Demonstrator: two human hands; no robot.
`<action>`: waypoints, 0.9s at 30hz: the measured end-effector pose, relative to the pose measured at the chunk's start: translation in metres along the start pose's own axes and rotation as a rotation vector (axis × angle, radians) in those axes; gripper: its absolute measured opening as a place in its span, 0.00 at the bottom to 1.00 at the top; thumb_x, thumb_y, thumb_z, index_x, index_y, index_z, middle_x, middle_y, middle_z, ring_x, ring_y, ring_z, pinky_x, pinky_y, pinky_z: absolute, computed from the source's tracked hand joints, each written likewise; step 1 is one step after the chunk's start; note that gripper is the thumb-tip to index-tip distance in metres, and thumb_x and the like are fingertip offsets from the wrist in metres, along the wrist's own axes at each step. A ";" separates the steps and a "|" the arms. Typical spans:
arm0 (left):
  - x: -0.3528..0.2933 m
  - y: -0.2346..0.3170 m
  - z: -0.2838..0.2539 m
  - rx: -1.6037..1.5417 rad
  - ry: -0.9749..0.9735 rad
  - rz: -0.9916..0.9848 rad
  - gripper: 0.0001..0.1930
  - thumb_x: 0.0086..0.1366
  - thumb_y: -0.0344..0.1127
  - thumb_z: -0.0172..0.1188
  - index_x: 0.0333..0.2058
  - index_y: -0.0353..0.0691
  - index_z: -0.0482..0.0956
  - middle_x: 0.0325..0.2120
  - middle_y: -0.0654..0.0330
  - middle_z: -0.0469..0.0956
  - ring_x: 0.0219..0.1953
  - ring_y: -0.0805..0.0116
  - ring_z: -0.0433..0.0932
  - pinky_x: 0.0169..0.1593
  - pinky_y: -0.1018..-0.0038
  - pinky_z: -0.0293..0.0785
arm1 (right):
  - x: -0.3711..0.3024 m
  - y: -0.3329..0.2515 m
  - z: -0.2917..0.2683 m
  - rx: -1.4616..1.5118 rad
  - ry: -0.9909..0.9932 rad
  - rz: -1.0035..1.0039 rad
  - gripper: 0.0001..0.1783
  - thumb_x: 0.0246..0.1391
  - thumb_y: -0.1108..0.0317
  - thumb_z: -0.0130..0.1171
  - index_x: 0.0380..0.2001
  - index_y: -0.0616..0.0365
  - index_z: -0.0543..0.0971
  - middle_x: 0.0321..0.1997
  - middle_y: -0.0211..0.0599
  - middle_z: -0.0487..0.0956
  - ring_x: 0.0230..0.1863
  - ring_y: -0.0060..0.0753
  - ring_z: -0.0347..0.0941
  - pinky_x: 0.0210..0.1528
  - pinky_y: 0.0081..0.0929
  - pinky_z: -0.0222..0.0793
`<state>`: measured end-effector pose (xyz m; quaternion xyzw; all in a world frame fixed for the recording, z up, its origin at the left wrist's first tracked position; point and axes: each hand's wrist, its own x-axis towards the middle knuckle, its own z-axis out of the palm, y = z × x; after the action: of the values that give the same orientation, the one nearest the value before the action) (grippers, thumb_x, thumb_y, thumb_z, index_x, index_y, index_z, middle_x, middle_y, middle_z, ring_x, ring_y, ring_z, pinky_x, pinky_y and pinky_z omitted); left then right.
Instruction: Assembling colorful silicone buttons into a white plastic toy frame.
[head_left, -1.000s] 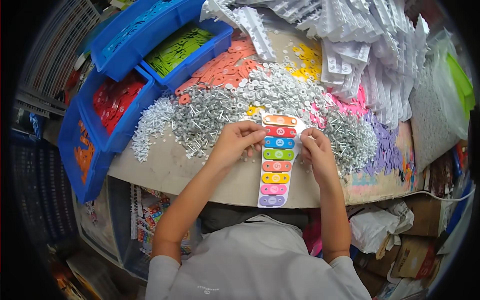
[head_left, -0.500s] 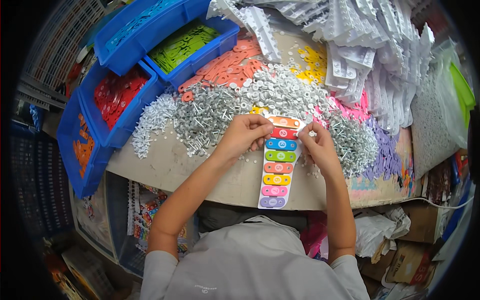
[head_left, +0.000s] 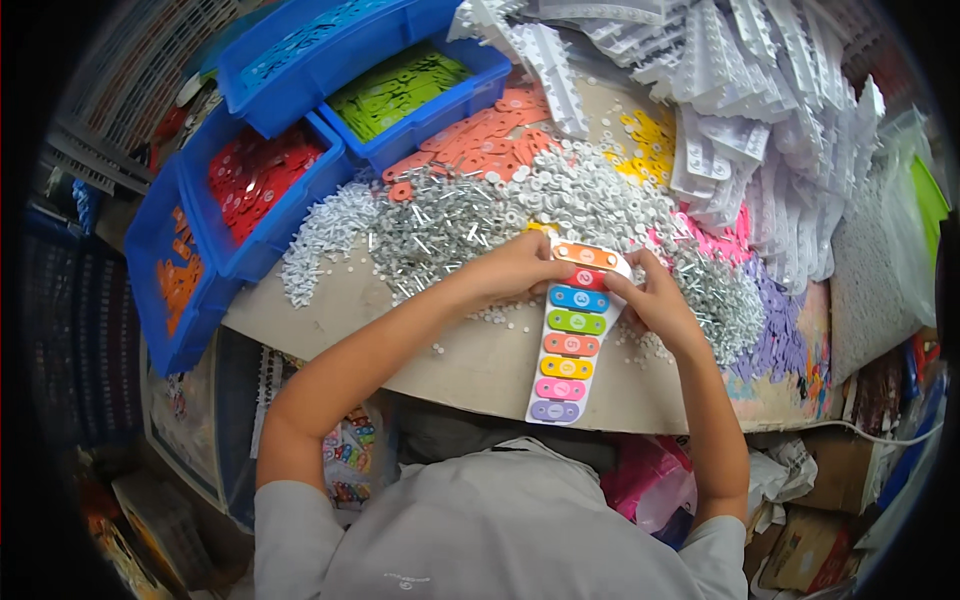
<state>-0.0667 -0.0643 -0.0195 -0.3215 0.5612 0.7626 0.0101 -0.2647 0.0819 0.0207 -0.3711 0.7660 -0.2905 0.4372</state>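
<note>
Noting blue bins (head_left: pixel 430 133) at upper left of frame; rightward, heaped metal pins (head_left: pixel 432 232); near centre, left hand (head_left: pixel 515 270) pinching the left edge of a white board with eight coloured bars (head_left: pixel 573 322); right hand (head_left: pixel 657 298) pinching its right edge; farther right, purple strips (head_left: pixel 777 335).

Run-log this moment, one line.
left hand: thumb at red bar; right hand: thumb at red bar; under bar: white board; nearby: metal fasteners

Xylophone (head_left: pixel 576 321) before part heaps (head_left: pixel 440 225), bins (head_left: pixel 440 121) left
</note>
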 end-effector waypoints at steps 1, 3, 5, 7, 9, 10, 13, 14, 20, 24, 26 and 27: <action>0.002 -0.001 0.001 -0.002 0.020 -0.003 0.20 0.65 0.47 0.67 0.36 0.41 0.66 0.20 0.65 0.72 0.19 0.80 0.68 0.20 0.81 0.58 | 0.001 0.001 -0.001 0.019 -0.026 0.030 0.24 0.60 0.52 0.65 0.48 0.54 0.68 0.15 0.26 0.70 0.13 0.18 0.63 0.14 0.22 0.55; 0.008 -0.001 0.004 -0.003 0.000 0.033 0.20 0.64 0.47 0.68 0.36 0.41 0.66 0.23 0.64 0.72 0.21 0.80 0.69 0.21 0.81 0.60 | 0.004 0.007 -0.003 0.025 -0.043 0.019 0.23 0.61 0.52 0.65 0.47 0.53 0.68 0.16 0.26 0.70 0.13 0.18 0.63 0.15 0.20 0.54; 0.018 -0.007 0.005 0.006 0.017 0.030 0.19 0.62 0.45 0.69 0.35 0.41 0.67 0.25 0.63 0.73 0.23 0.79 0.70 0.22 0.80 0.62 | 0.005 0.009 -0.004 0.024 -0.031 0.047 0.22 0.61 0.53 0.65 0.47 0.53 0.68 0.18 0.26 0.71 0.15 0.17 0.64 0.15 0.20 0.53; 0.019 -0.012 0.007 0.164 0.112 0.156 0.17 0.61 0.42 0.69 0.32 0.40 0.69 0.23 0.64 0.73 0.23 0.78 0.71 0.23 0.78 0.63 | 0.009 0.009 -0.003 -0.002 -0.043 0.025 0.22 0.61 0.54 0.65 0.46 0.53 0.68 0.20 0.26 0.71 0.16 0.16 0.64 0.15 0.19 0.53; 0.015 -0.008 0.009 0.163 0.144 0.145 0.16 0.60 0.39 0.69 0.30 0.40 0.70 0.22 0.65 0.72 0.23 0.78 0.70 0.22 0.78 0.64 | 0.014 0.016 -0.003 -0.051 -0.026 -0.022 0.21 0.61 0.54 0.65 0.46 0.54 0.67 0.20 0.25 0.71 0.17 0.15 0.64 0.15 0.19 0.53; 0.016 -0.009 0.010 0.197 0.167 0.169 0.15 0.60 0.38 0.69 0.30 0.39 0.70 0.21 0.65 0.72 0.22 0.78 0.70 0.22 0.77 0.64 | 0.017 0.022 -0.001 -0.072 -0.011 -0.056 0.21 0.61 0.55 0.64 0.46 0.54 0.67 0.20 0.25 0.71 0.17 0.14 0.64 0.15 0.18 0.53; 0.011 -0.011 0.010 0.188 0.197 0.195 0.15 0.61 0.37 0.69 0.30 0.39 0.69 0.20 0.66 0.72 0.20 0.79 0.69 0.23 0.77 0.64 | 0.011 0.009 0.002 -0.046 -0.025 -0.020 0.21 0.62 0.55 0.64 0.46 0.54 0.67 0.21 0.25 0.72 0.17 0.15 0.64 0.16 0.19 0.54; 0.011 -0.017 0.009 0.175 0.227 0.239 0.15 0.61 0.37 0.69 0.30 0.39 0.70 0.19 0.66 0.73 0.20 0.79 0.70 0.23 0.77 0.65 | 0.008 0.006 0.005 -0.022 -0.019 -0.037 0.19 0.62 0.57 0.64 0.46 0.54 0.68 0.20 0.25 0.72 0.18 0.15 0.66 0.17 0.19 0.56; -0.055 -0.016 0.008 0.407 0.557 0.472 0.15 0.68 0.42 0.62 0.44 0.36 0.78 0.23 0.56 0.80 0.21 0.72 0.75 0.28 0.70 0.69 | -0.031 0.013 0.022 -0.118 0.353 -0.312 0.13 0.64 0.65 0.60 0.46 0.57 0.70 0.20 0.23 0.70 0.19 0.16 0.61 0.21 0.20 0.55; -0.112 -0.020 -0.037 0.837 1.093 0.686 0.08 0.67 0.30 0.57 0.40 0.34 0.81 0.37 0.49 0.82 0.40 0.49 0.81 0.44 0.60 0.77 | -0.087 0.044 0.010 -0.127 0.704 -0.339 0.06 0.67 0.69 0.55 0.38 0.60 0.74 0.21 0.22 0.67 0.21 0.16 0.57 0.25 0.20 0.53; -0.129 -0.039 -0.072 0.867 1.204 0.509 0.08 0.66 0.29 0.57 0.41 0.33 0.80 0.39 0.49 0.81 0.42 0.48 0.80 0.46 0.60 0.75 | -0.102 0.063 0.003 -0.169 0.840 -0.343 0.07 0.67 0.68 0.55 0.35 0.60 0.74 0.21 0.23 0.68 0.23 0.16 0.58 0.26 0.20 0.54; -0.137 -0.049 -0.086 0.930 1.247 0.496 0.07 0.67 0.32 0.60 0.38 0.33 0.80 0.37 0.52 0.82 0.39 0.53 0.81 0.44 0.66 0.76 | -0.111 0.074 -0.002 -0.223 0.963 -0.357 0.09 0.67 0.68 0.55 0.32 0.61 0.75 0.22 0.24 0.68 0.24 0.16 0.59 0.26 0.21 0.55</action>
<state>0.1014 -0.0731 -0.0068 -0.5160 0.7778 0.1127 -0.3406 -0.2512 0.2148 0.0150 -0.3644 0.8314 -0.4149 -0.0626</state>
